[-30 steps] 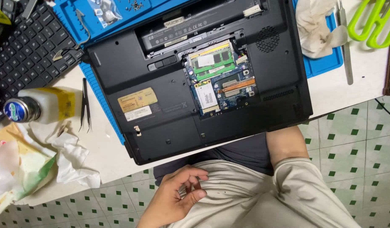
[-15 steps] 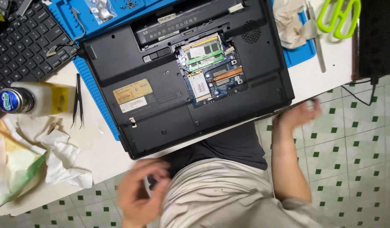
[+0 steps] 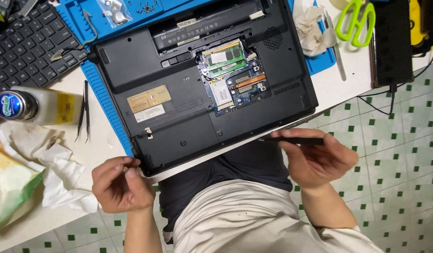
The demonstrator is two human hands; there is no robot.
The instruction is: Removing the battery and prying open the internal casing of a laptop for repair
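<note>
Right hand (image 3: 317,161) is pinching a flat black cover panel (image 3: 294,139) between thumb and fingertips, holding it level just off the front edge of the upturned laptop (image 3: 179,93). Left hand (image 3: 120,185) is sitting at the near left corner, fingers curled narrow, apparently nipping something tiny; cannot tell what. Beyond the fingers, the open bay is showing memory sticks (image 3: 223,58) and a circuit board (image 3: 235,89). Tweezers (image 3: 83,110) and a bottle (image 3: 33,107) are lying left of the left hand; green scissors (image 3: 354,21) well past the right. Looks like a panel-handling step; any next move needs the panel squared to its opening.
</note>
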